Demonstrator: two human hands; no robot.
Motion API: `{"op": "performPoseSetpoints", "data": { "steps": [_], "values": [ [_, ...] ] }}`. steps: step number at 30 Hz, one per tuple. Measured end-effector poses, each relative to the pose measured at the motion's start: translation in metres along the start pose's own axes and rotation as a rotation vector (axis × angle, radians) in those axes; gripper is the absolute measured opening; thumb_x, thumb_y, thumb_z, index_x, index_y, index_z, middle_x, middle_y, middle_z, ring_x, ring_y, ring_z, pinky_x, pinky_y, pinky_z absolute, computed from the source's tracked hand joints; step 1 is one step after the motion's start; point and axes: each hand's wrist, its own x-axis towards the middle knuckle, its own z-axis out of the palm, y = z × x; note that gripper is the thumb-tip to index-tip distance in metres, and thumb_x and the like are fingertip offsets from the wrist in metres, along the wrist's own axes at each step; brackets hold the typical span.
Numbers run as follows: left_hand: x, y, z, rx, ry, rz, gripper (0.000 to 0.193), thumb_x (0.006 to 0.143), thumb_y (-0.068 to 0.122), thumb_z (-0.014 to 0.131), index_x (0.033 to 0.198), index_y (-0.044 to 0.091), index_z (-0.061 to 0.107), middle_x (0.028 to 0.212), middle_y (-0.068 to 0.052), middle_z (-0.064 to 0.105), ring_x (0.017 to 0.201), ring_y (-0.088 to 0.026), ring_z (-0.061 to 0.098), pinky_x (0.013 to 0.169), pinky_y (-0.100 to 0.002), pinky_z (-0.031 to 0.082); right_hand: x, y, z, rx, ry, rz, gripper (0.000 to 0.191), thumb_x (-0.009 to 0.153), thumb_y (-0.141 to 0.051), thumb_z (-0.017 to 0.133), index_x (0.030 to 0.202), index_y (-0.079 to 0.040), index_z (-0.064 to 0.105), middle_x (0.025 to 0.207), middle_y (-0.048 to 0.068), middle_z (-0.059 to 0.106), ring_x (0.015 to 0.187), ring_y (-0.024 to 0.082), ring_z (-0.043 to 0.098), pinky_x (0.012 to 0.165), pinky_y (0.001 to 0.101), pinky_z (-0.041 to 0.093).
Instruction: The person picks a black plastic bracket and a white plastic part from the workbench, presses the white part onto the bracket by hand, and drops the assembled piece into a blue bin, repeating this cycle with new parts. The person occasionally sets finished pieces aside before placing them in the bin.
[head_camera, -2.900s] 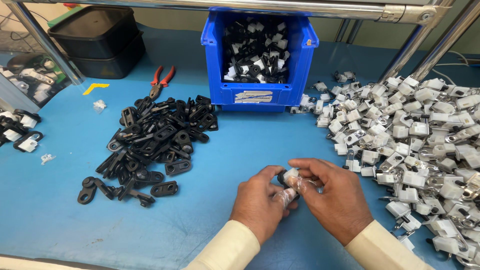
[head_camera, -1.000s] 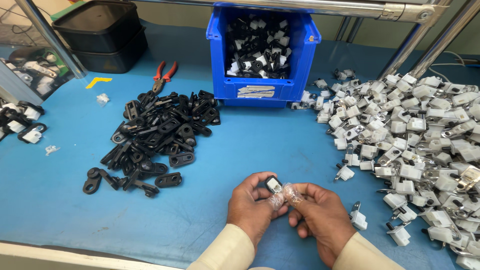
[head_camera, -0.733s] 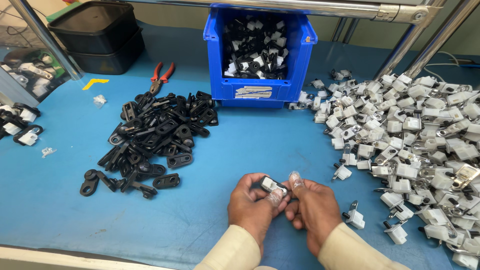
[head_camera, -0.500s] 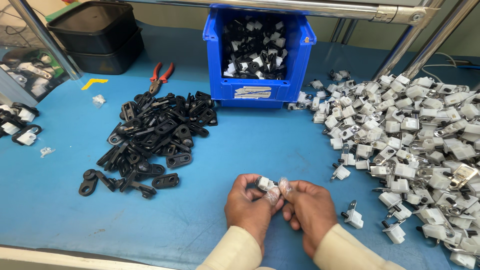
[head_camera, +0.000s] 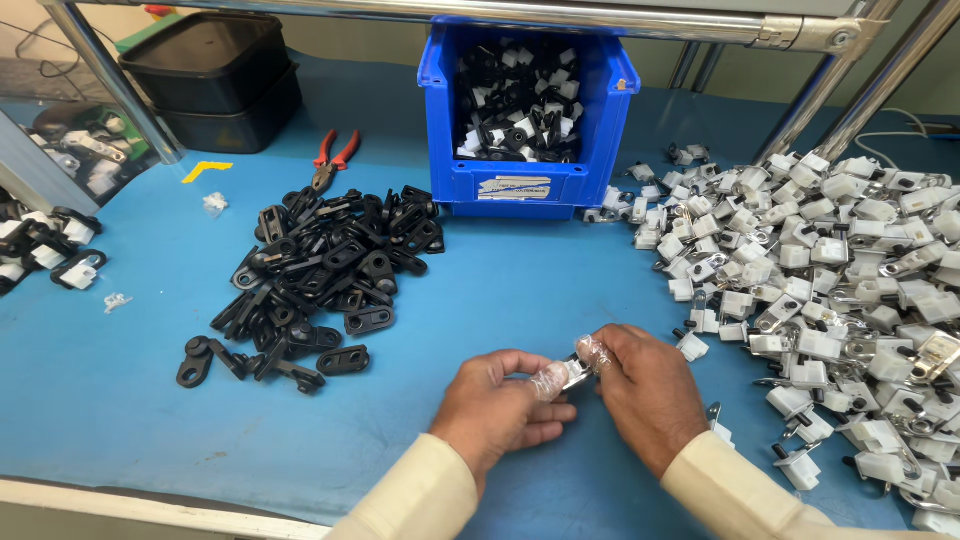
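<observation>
— What are you holding there?

— You are pinching a small white and metal clip (head_camera: 572, 371) between both hands, low over the blue table (head_camera: 520, 270), near its front edge. It is mostly hidden by your fingers, so its shape is hard to make out; it may be one of the pieces from the pile beside you.

— How are your hands sitting on it?

— Your left hand (head_camera: 500, 402) is gripping one end with thumb and fingertips, and your right hand (head_camera: 645, 390) is gripping the other end. The fingertips (head_camera: 592, 350) are wearing clear covers.

— And around you?

— Just to your right, a big heap of white and metal clips (head_camera: 830, 270) is spreading across the table. To your left, well apart from your hands, a pile of black plastic parts (head_camera: 320, 275) is lying. Beyond them, red-handled pliers (head_camera: 333, 158) are resting near black trays (head_camera: 215, 75). Straight ahead, a blue bin (head_camera: 528, 110) is holding mixed black and white pieces.
</observation>
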Motion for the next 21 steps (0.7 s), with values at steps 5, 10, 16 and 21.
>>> {"op": "performPoseSetpoints", "data": {
  "steps": [5, 10, 16, 21],
  "values": [
    [-0.006, -0.006, 0.003, 0.017, -0.059, -0.056, 0.033, 0.094, 0.025, 0.066, 0.121, 0.005, 0.065, 0.114, -0.013, 0.074, 0.104, -0.022, 0.075, 0.088, -0.034, 0.063, -0.006, 0.001, -0.002, -0.25, 0.079, -0.194, 0.019, 0.093, -0.024, 0.064, 0.092, -0.008, 0.074, 0.088, 0.01, 0.071, 0.074, 0.03, 0.066, 0.065, 0.0433, 0.052],
    [-0.011, -0.005, 0.005, -0.078, -0.032, -0.034, 0.036, 0.091, 0.022, 0.068, 0.121, 0.003, 0.065, 0.113, -0.012, 0.073, 0.102, -0.024, 0.077, 0.089, -0.035, 0.065, -0.004, -0.007, -0.005, 0.007, -0.052, 0.101, 0.024, 0.097, -0.033, 0.063, 0.099, -0.013, 0.074, 0.084, 0.008, 0.073, 0.07, 0.023, 0.063, 0.062, 0.0379, 0.053],
    [-0.012, -0.009, 0.009, -0.217, -0.004, -0.054, 0.037, 0.091, 0.024, 0.07, 0.12, 0.002, 0.065, 0.11, -0.014, 0.073, 0.099, -0.023, 0.077, 0.087, -0.034, 0.064, -0.011, -0.009, -0.001, 0.837, -0.099, 0.622, 0.036, 0.098, -0.036, 0.058, 0.096, -0.002, 0.07, 0.085, 0.007, 0.072, 0.076, 0.016, 0.068, 0.068, 0.0335, 0.055],
    [-0.006, -0.015, 0.011, -0.098, -0.008, 0.01, 0.034, 0.091, 0.02, 0.069, 0.119, 0.001, 0.065, 0.102, -0.012, 0.076, 0.093, -0.02, 0.077, 0.083, -0.033, 0.065, -0.01, 0.002, 0.005, 0.881, -0.134, 0.647, 0.022, 0.094, -0.025, 0.069, 0.093, -0.003, 0.071, 0.082, 0.007, 0.073, 0.075, 0.019, 0.067, 0.073, 0.0341, 0.056]
  ]
}}
